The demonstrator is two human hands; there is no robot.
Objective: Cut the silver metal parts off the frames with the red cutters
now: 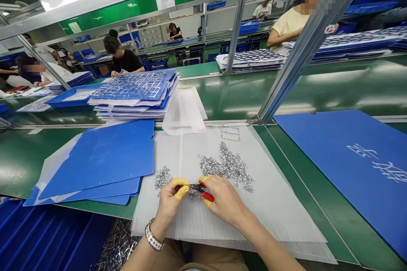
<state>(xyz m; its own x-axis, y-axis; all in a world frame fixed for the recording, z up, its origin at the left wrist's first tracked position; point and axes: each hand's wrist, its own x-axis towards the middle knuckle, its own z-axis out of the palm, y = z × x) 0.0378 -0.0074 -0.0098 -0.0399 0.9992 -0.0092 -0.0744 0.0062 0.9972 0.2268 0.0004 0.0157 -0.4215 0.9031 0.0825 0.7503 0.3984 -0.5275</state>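
Note:
My right hand (224, 199) is wrapped around red-handled pliers or cutters (207, 196), their dark jaws pointing left. My left hand (171, 197) is closed in a pinch at the tip of the jaws; what its fingers hold is too small to make out. Yellow covers sit on the thumbs and fingertips of both hands. Under them lies a translucent white sheet (222, 226). A large heap of small shiny metal pieces (227, 164) spreads just beyond my right hand. Beside my left hand is a smaller pile of such pieces (163, 178). A thin metal frame (230, 132) lies behind the large heap.
Blue sheets (108, 156) lie at left, a large blue board (356, 161) at right. Behind stands a stack topped with metal frames (130, 86). A slanted metal post (299, 59) rises at right. Blue trays (47, 237) sit lower left. Several people work further back.

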